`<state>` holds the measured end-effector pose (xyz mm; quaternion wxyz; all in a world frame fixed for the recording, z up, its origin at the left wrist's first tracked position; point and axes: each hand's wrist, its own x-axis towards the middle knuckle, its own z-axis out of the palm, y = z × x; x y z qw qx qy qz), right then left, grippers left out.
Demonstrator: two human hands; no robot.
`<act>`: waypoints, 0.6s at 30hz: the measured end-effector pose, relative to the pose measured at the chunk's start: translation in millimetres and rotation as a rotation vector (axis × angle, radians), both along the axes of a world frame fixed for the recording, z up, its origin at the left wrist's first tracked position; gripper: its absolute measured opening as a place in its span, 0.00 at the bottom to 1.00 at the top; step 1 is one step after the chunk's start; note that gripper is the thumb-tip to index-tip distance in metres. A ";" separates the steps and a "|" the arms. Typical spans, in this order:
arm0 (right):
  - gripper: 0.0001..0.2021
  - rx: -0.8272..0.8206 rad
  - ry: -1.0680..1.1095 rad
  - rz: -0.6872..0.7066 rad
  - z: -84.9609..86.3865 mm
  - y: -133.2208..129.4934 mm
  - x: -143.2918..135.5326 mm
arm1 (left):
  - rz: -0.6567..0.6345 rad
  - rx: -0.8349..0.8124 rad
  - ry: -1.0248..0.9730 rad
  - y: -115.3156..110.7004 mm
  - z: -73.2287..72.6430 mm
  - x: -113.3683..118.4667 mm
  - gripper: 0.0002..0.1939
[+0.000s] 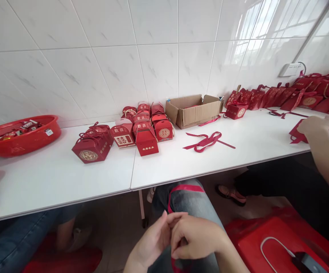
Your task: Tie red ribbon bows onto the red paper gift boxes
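My left hand and my right hand meet low in the head view, above my lap. A narrow red ribbon lies across my jeans and runs down to the fingers of my left hand, which close on it. The fingers of my right hand curl inward, overlapping the left fingertips, and more ribbon shows just below them. The exact grip between the hands is partly hidden. On the white table ahead lie loose red ribbons, one of them looped.
Red gift boxes cluster mid-table beside an open cardboard box. A red basin holds packaged items at left. More boxes line the right. Co-workers' hands are at both sides. A red stool carries a cabled device.
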<state>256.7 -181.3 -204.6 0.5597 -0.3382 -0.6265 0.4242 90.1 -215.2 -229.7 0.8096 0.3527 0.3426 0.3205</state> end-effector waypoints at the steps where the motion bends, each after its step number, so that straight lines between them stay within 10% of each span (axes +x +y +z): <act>1: 0.04 0.003 -0.019 0.044 2.9 -3.6 2.4 | -0.016 -0.002 -0.044 -3.2 -2.6 2.9 0.31; 10: 0.10 0.001 -0.284 0.983 30.1 -16.0 52.9 | -0.510 0.284 0.027 -15.2 -14.7 -5.6 0.40; 18: 0.32 -0.265 0.344 -0.026 -17.4 -40.9 85.9 | -0.544 0.370 0.215 -16.3 0.1 -41.2 0.25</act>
